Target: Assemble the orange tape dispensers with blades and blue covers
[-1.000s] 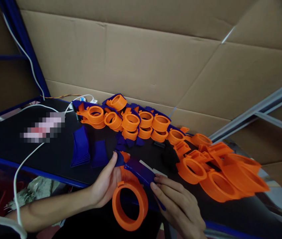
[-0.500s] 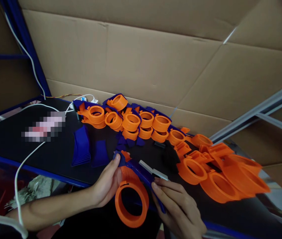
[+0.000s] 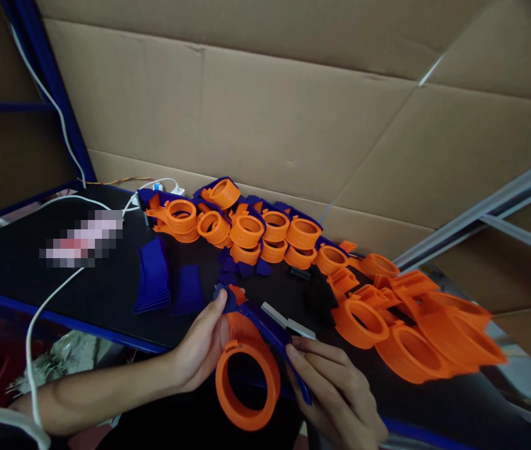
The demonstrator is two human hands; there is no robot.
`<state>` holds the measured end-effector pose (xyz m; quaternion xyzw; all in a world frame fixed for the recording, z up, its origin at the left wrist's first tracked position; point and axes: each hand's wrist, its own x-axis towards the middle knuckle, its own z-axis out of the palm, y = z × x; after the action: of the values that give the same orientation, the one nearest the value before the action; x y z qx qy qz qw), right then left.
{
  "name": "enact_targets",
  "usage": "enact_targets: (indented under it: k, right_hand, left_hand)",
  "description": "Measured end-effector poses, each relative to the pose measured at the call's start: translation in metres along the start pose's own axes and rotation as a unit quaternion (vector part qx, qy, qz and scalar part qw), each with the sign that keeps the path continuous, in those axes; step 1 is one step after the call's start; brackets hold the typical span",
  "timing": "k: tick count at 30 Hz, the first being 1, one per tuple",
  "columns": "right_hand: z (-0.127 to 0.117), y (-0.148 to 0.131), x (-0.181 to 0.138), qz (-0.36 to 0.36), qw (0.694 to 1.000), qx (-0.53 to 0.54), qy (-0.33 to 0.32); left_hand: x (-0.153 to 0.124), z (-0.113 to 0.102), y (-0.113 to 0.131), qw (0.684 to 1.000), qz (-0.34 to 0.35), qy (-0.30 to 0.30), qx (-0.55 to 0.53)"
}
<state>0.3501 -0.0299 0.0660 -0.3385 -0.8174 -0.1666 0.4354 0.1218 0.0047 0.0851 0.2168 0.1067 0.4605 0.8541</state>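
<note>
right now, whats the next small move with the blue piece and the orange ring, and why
Probably press the blue piece down along the orange ring with the right hand. The left hand grips the ring's upper body, and the right fingers lie on the piece's lower end, which sits slanted against the ring's side, seemingly not yet seated flush.

Ring nearest, between both hands — rings behind it, plates left, funnels right.

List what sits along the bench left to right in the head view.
White cable → stack of blue plates → left hand → held orange ring → right hand → large orange rings.
</note>
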Motion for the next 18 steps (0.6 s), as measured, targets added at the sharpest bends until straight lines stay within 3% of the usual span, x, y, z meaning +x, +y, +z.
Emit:
enact_targets:
  k: [4, 7, 11, 16, 18]
  right_hand:
    - [-0.001, -0.002, 0.007, -0.033, 0.999, -0.011, -0.018]
    - [0.001, -0.005, 0.011, -0.041, 0.999, 0.004, 0.005]
    - [0.001, -0.009, 0.020, -0.009, 0.999, 0.022, 0.027]
    - [-0.003, -0.007, 0.026, -0.058, 0.997, 0.021, -0.049]
    - [-0.002, -0.005, 0.021, -0.050, 0.998, 0.023, -0.043]
  left_hand:
    - [0.000, 0.001, 0.000, 1.000, 0.015, 0.015, -0.001]
    - [0.000, 0.001, 0.000, 0.999, 0.022, 0.026, -0.002]
    - [0.000, 0.002, -0.001, 0.999, 0.020, 0.029, -0.002]
    - [0.000, 0.001, -0.001, 0.999, 0.025, 0.027, -0.009]
    - [0.001, 0.001, -0.001, 0.999, 0.024, 0.029, -0.011]
